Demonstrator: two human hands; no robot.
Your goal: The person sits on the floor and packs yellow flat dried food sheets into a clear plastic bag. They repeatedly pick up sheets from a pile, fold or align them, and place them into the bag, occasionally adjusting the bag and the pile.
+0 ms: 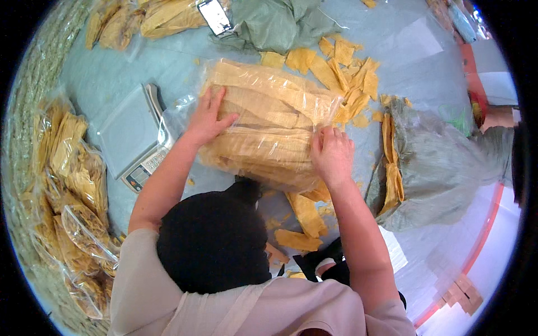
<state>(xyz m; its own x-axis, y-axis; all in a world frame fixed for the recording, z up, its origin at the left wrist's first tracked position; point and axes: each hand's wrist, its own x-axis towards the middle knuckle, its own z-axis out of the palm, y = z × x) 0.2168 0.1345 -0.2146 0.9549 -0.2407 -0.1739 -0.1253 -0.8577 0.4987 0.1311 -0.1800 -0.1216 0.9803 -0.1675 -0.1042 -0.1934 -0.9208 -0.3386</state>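
Observation:
A large clear plastic bag (269,130) full of layered yellow dried sheets, like bean curd skin, lies in front of me. My left hand (210,117) rests on the bag's left part, its thumb and fingers apart. At the bag's right edge, my right hand (335,153) has its fingers curled over the plastic and grips it. Loose pieces of dried sheet (346,75) are scattered beyond the bag's upper right side. More broken pieces (307,218) lie below it, on the near side.
A digital scale (130,130) stands at left, partly under loose plastic. Filled clear bags (75,180) are piled at far left, more filled bags (172,19) at the top. A phone (215,17) lies beside a green woven sack (273,23). Another sack (437,164) with long sheets lies at right.

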